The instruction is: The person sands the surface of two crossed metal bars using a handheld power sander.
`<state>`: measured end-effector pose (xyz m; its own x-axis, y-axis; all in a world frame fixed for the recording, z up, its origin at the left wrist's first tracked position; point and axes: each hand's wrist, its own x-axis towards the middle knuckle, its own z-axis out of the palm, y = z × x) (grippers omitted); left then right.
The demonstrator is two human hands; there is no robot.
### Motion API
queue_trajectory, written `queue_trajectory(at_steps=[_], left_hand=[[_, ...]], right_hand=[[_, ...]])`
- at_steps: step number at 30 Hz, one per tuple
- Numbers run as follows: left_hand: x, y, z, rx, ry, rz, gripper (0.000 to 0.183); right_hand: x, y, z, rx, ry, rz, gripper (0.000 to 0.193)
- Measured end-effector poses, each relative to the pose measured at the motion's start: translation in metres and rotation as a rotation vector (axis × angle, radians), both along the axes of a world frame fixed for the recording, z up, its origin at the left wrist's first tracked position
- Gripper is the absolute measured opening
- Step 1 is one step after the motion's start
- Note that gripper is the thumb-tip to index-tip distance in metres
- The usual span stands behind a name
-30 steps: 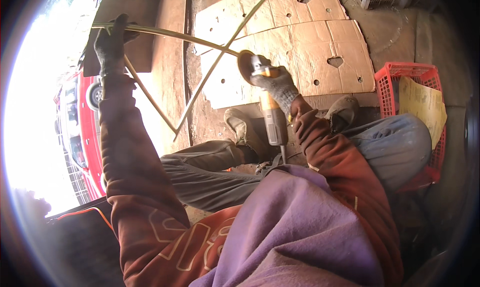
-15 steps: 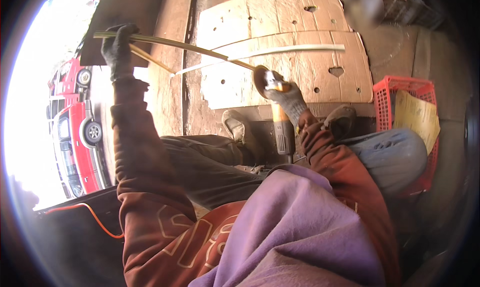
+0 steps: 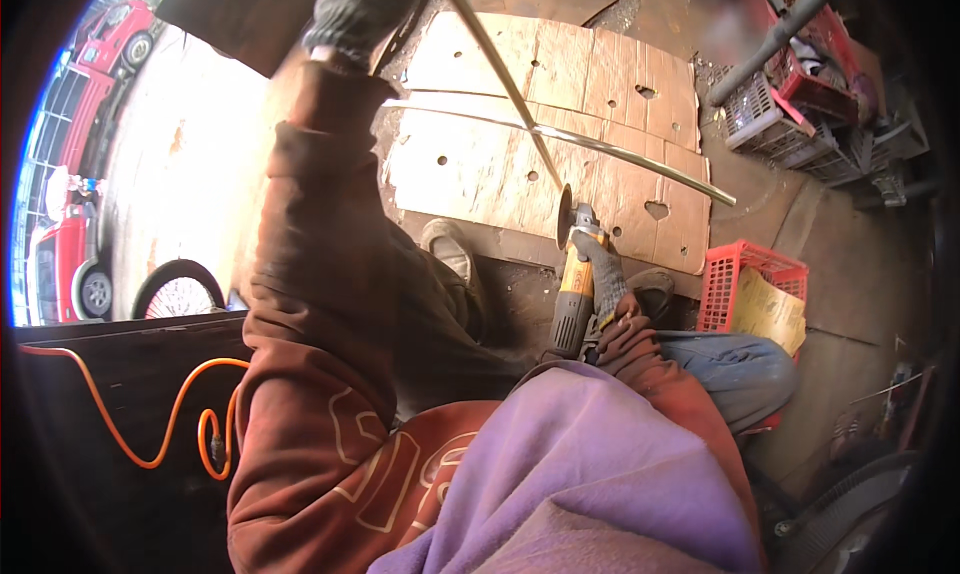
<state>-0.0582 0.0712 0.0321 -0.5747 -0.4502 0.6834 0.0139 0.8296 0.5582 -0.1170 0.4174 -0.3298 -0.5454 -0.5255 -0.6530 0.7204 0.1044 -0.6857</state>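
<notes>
My right hand, in a grey knit glove, grips a yellow and dark angle grinder held upright over the floor. Its round disc touches or nearly touches the lower end of a long narrow metal strip. That strip slants up to the top edge, where my gloved left hand is raised. The left fingertips are cut off by the picture's edge, but the hand appears closed on the strip. A second, shiny strip passes behind the first, across a flattened cardboard sheet.
A red plastic crate holding a yellowish sheet stands by my right knee. More crates and a metal pipe are at the far right. An orange cord lies on a dark surface at left. Red vehicles stand outside.
My view has shifted. My left hand has gone up and rightward, and the strip now stands steeper. The grinder has moved slightly right and lower, its disc still by the strip's end.
</notes>
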Motion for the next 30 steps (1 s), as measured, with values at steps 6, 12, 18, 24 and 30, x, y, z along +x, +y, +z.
queue_trajectory(at_steps=[6, 12, 18, 24, 30], left_hand=[[0.012, 0.007, 0.022, 0.203, -0.154, -0.268, 0.030], [0.022, 0.015, 0.031, 0.079, -0.221, -0.151, 0.041], [0.023, 0.028, 0.028, 0.131, -0.166, -0.118, 0.030], [0.017, 0.023, 0.016, 0.237, -0.076, -0.172, 0.017], [0.017, 0.032, 0.024, 0.282, -0.092, -0.066, 0.021]], right_hand=[[0.012, 0.031, 0.034, 0.020, 0.134, 0.011, 0.041], [0.019, 0.055, 0.059, 0.066, 0.283, -0.029, 0.039], [0.021, 0.065, 0.087, -0.096, 0.077, -0.178, 0.035], [0.016, 0.069, 0.084, -0.163, -0.048, -0.168, 0.042], [0.002, 0.069, 0.044, -0.243, -0.180, -0.154, 0.043]])
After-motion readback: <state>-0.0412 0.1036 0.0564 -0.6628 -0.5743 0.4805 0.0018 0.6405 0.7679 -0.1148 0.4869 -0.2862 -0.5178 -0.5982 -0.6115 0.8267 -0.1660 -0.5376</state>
